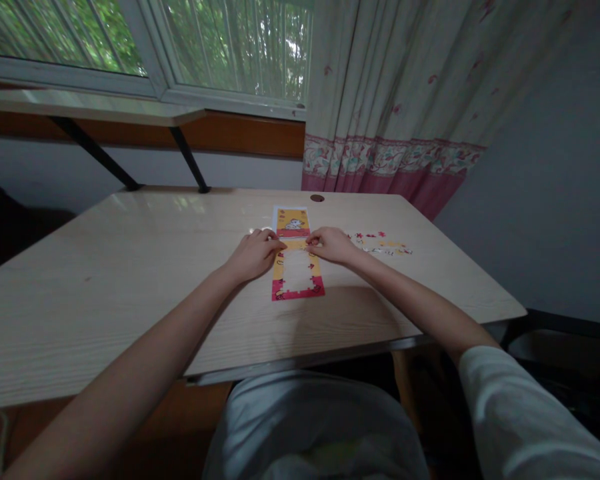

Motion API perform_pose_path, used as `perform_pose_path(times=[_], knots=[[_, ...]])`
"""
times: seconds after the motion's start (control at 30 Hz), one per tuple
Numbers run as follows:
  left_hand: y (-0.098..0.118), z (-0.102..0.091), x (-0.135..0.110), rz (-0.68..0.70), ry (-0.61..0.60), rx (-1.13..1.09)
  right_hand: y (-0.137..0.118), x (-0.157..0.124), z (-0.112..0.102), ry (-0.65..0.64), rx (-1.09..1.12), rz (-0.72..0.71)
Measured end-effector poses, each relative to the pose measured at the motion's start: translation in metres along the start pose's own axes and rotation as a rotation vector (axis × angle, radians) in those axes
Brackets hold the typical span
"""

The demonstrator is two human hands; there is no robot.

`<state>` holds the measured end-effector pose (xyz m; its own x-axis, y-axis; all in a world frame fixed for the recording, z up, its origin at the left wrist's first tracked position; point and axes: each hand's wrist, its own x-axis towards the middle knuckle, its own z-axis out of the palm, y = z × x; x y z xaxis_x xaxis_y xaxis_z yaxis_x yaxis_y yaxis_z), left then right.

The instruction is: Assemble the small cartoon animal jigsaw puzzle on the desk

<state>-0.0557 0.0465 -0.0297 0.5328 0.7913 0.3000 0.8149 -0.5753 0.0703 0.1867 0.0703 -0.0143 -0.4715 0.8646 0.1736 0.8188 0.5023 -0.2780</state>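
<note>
A partly assembled jigsaw puzzle (298, 294) lies flat on the desk, a yellow and pink border around a bare middle. Just beyond its upper edge is a reference picture (293, 220) of a white animal on yellow and red. My left hand (254, 256) rests at the puzzle's upper left corner, thumb and fingers bent onto its edge. At the upper right corner, the fingertips of my right hand (333, 245) are pinched together over the border. Whether a small piece is between them is hidden. Loose puzzle pieces (381, 247) in red, yellow and white lie right of my right hand.
The pale wooden desk (130, 293) has a round cable hole (317, 198) near its back edge. A raised shelf (95, 107) on black supports stands at the back left. Behind the desk are a window (230, 53) and a floral curtain (395, 100).
</note>
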Motion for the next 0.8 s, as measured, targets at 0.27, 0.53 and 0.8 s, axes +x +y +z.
perform_pose_path(times=[0.27, 0.53, 0.8], knots=[[0.001, -0.003, 0.001, -0.01, -0.05, -0.009, -0.004, 0.0, 0.005, 0.04, 0.015, -0.046], [0.002, -0.003, 0.001, -0.021, -0.049, -0.011, -0.006, 0.001, 0.006, 0.031, -0.058, -0.069], [0.002, -0.001, 0.001, -0.013, -0.04, -0.014, -0.019, -0.001, -0.003, -0.011, -0.19, -0.103]])
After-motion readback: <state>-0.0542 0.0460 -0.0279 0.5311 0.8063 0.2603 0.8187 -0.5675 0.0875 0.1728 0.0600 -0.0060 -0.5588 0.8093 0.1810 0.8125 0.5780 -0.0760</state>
